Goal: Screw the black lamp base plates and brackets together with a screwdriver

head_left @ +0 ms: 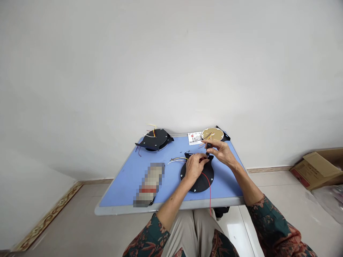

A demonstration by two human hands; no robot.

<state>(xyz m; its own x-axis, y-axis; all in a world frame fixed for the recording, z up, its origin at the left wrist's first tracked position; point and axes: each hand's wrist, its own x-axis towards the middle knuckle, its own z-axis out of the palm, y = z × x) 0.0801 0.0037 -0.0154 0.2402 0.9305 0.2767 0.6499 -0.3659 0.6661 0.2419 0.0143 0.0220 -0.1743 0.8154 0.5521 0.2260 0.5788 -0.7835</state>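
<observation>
A round black metal plate [199,184] with screws along its rim lies near the table's front edge. Out of it come a red wire [210,194] and several white, yellow and dark wires [175,159]. My right hand [218,151] grips the black handle of a small screwdriver [208,146], held upright over the plate's far bracket. Resting on the plate, my left hand [194,166] has its fingers closed together beside the screwdriver's tip. Whatever those fingers pinch is too small to make out. A few loose screws [184,151] lie just beyond the plate.
At the table's [123,182] far left sits another black plate assembly [157,139] with wires. A tan disc [212,134] with wires and a black bracket is at far right, beside a printed card [194,138]. A blurred-out object [149,185] lies front left. An open cardboard box [317,169] stands on the floor.
</observation>
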